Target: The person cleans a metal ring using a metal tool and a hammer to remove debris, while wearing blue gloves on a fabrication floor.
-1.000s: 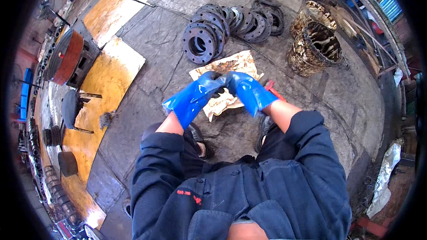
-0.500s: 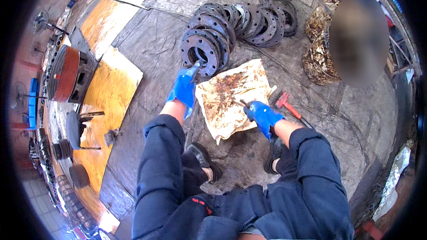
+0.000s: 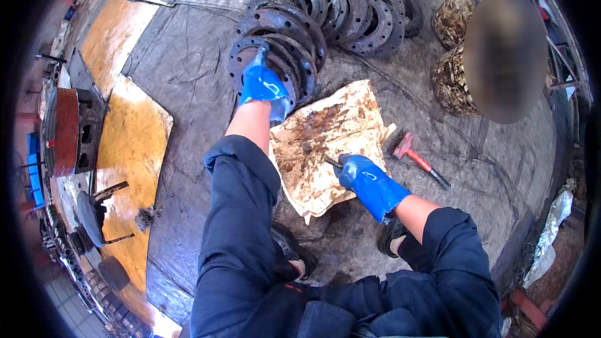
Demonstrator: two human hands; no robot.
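Observation:
My left hand (image 3: 262,82), in a blue rubber glove, lies over the nearest dark metal flange ring (image 3: 236,66). Its fingers reach across the central hole and close on the far part of the rim; the fingertips are partly hidden. Behind that ring, several similar bolt-holed rings (image 3: 350,19) lean over one another in a curved row. My right hand (image 3: 366,178), gloved in blue too, is shut on a short, dark, rod-like tool (image 3: 332,162), whose kind I cannot make out. Beneath the tool is a cream cloth (image 3: 307,144) with brown grease stains.
Right of the cloth lies a red-headed hammer (image 3: 421,159). Two stained, patterned sacks (image 3: 454,75) stand at the far right beside a blurred patch. Yellow boards (image 3: 134,138) and a red-and-grey machine part (image 3: 67,131) lie to the left. Dark sheeting (image 3: 188,87) covers the floor.
My left hand has moved forward from the ring's near edge and now reaches over its middle. The right hand keeps its tool above the cloth. The whole view has shifted slightly.

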